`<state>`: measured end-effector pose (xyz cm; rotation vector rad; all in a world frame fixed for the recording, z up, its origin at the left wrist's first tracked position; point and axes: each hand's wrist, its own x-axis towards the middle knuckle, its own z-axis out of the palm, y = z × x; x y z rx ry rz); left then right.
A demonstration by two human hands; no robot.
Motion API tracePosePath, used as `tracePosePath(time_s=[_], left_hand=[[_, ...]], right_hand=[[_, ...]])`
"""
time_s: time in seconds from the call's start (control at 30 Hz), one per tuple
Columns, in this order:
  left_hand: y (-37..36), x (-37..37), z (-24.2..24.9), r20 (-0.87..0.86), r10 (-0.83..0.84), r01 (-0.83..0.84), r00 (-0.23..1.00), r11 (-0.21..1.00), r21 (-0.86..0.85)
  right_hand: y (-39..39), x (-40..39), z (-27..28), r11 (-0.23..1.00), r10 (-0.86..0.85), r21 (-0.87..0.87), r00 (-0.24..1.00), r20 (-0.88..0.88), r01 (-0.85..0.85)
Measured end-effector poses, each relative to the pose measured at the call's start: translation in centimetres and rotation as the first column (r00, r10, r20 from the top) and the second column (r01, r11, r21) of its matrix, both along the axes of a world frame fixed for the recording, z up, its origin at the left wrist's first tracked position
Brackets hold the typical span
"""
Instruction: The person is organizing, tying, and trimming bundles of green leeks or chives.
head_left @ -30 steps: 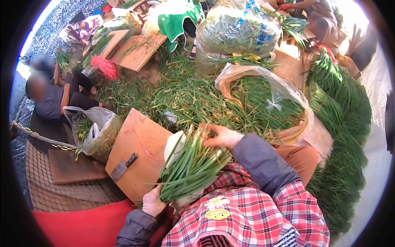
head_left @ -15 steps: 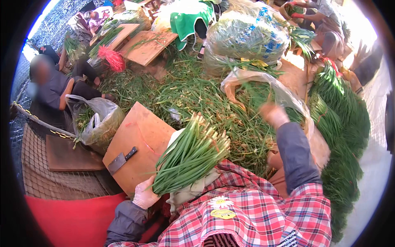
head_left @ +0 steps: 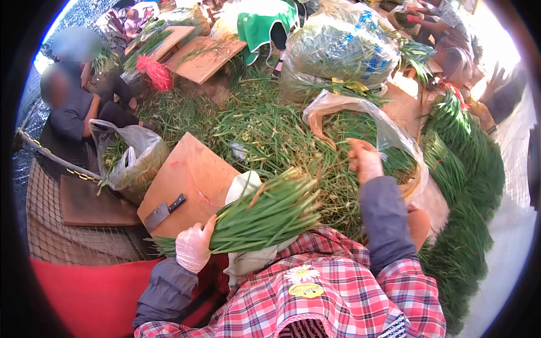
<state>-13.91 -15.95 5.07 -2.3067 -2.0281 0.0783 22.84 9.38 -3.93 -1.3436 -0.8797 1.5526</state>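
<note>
My left hand (head_left: 194, 247), in a thin translucent glove, is closed around the leafy end of a thick bunch of green chives (head_left: 262, 217). The bunch lies across my lap, its pale cut ends pointing right. Just beyond those ends, my right hand (head_left: 365, 160) hangs over the loose leaves beside an open plastic bag (head_left: 394, 127). Its fingers are loosely bent and a little apart, and I see nothing in them. To the left, a cleaver (head_left: 164, 212) with a black handle rests on a wooden board (head_left: 189, 169).
Loose trimmings (head_left: 259, 127) cover the ground ahead. Tied bunches of chives (head_left: 465, 225) are piled along the right. A filled plastic bag (head_left: 138, 163) stands at the left near a seated person (head_left: 73, 112). A large stuffed clear bag (head_left: 341, 48) sits farther back.
My right hand has moved left and slightly down; the green blur above it is gone. The bunch in my left hand has tipped to lie flatter, and my left hand is slightly higher.
</note>
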Motion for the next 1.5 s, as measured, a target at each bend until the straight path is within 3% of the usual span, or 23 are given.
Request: tracePosePath(time_s=[0.03, 0.1, 0.13, 0.2, 0.23, 0.3, 0.33, 0.43, 0.47, 0.53, 0.63, 0.73, 0.8, 0.87, 0.93, 0.97, 1.2, 1.23, 1.3, 1.33, 1.4, 1.47, 1.5], left_hand=[[-0.3, -0.2, -0.7, -0.016, -0.012, 0.012, 1.000, 1.000, 0.024], [-1.0, -0.3, -1.2, -0.052, -0.034, 0.036, 0.998, 0.999, 0.039], [-0.8, -0.3, -1.3, -0.077, -0.043, 0.046, 0.996, 0.998, 0.045], [-0.3, -0.1, -1.3, -0.095, -0.046, 0.051, 0.994, 0.997, 0.050], [-0.2, 0.1, -1.0, -0.090, -0.044, 0.048, 0.995, 0.998, 0.046], [-0.1, 0.4, -0.7, -0.095, -0.043, 0.046, 0.995, 0.998, 0.030], [0.1, 0.4, -0.5, -0.106, -0.057, 0.061, 0.993, 0.998, 0.033], [0.4, 0.7, -0.1, -0.119, -0.095, 0.100, 0.988, 0.995, 0.032], [0.6, 0.8, 0.2, -0.119, -0.097, 0.101, 0.988, 0.995, 0.024], [0.4, 0.6, 0.6, -0.124, -0.083, 0.085, 0.989, 0.996, 0.007], [0.3, 0.3, 0.6, -0.124, -0.056, 0.052, 0.991, 0.998, -0.039], [0.6, -0.4, -0.1, -0.077, -0.060, 0.063, 0.995, 0.997, 0.039], [0.6, -0.3, -0.2, -0.058, -0.021, 0.021, 0.998, 1.000, -0.005], [0.4, -0.3, -0.2, -0.047, 0.010, -0.012, 0.999, 0.999, -0.040], [0.6, -0.3, -0.3, -0.029, 0.026, -0.028, 0.999, 0.998, -0.050], [0.6, -0.3, -0.4, -0.042, 0.018, -0.020, 0.999, 0.998, -0.058], [-0.5, -0.9, -2.1, -0.018, 0.056, -0.057, 0.998, 0.995, -0.079], [-0.4, -1.0, -2.3, -0.015, 0.053, -0.054, 0.998, 0.996, -0.065], [-0.1, -0.9, -2.3, 0.001, 0.045, -0.045, 0.999, 0.997, -0.066], [0.0, -0.9, -2.3, 0.001, 0.020, -0.020, 1.000, 0.999, -0.041], [0.0, -0.8, -2.4, 0.000, -0.022, 0.022, 1.000, 1.000, 0.014], [0.1, -0.4, -1.8, -0.005, -0.018, 0.018, 1.000, 1.000, -0.005], [-0.2, -0.5, -1.8, -0.034, -0.033, 0.033, 0.999, 0.999, 0.011]], right_hand=[[0.1, 0.8, -0.3, 0.963, 0.267, -0.019, 0.942, 0.203, -0.269], [-1.0, 2.2, -1.5, 0.689, 0.684, -0.225, 0.516, 0.516, -0.689], [-1.6, 2.6, -1.7, 0.455, 0.525, -0.370, -0.092, 0.846, -0.810], [-0.3, 2.0, 0.6, 0.654, 0.545, -0.489, -0.088, 0.834, -0.577], [-0.2, 1.7, 2.2, 0.678, 0.593, -0.292, 0.268, 0.759, -0.674], [-1.6, -1.6, 5.8, 0.605, 0.727, -0.134, 0.477, 0.493, -0.785], [-2.2, -3.5, 6.9, 0.495, 0.731, -0.104, 0.349, 0.586, -0.863], [-4.8, -9.7, 5.5, 0.328, 0.590, 0.071, 0.263, 0.764, -0.942], [-6.0, -11.2, 4.9, 0.290, 0.480, 0.161, 0.289, 0.829, -0.943], [-6.6, -12.7, 2.5, 0.234, 0.549, 0.300, 0.381, 0.744, -0.925], [-7.3, -13.1, 1.5, 0.327, 0.628, 0.310, 0.450, 0.635, -0.893], [-8.5, -13.2, 1.0, 0.626, 0.600, 0.363, 0.724, 0.341, -0.690], [-8.0, -12.6, 1.6, 0.837, 0.534, 0.163, 0.845, -0.031, -0.523], [-6.8, -11.4, 0.6, 0.855, 0.513, 0.162, 0.850, -0.121, -0.493], [-6.3, -10.7, 0.5, 0.981, 0.160, -0.036, 0.908, -0.388, -0.188], [-5.7, -9.6, 0.6, 0.981, 0.107, -0.083, 0.847, -0.521, -0.176], [-3.3, 5.0, -6.2, 0.995, -0.053, -0.096, 0.899, -0.434, 0.012], [-3.2, 5.1, -7.6, 0.946, 0.325, -0.050, 0.935, 0.144, -0.321], [-4.4, 6.1, -11.1, 0.610, 0.724, -0.268, 0.387, 0.571, -0.745], [-5.1, 3.8, -6.2, 0.453, 0.593, -0.401, -0.067, 0.802, -0.796], [-3.3, 2.1, -5.8, 0.771, 0.464, -0.170, 0.359, 0.810, -0.614], [-1.7, -1.1, -1.5, 0.806, 0.530, -0.054, 0.679, 0.507, -0.589], [-1.5, -2.8, -0.4, 0.729, 0.545, -0.001, 0.579, 0.606, -0.684]])
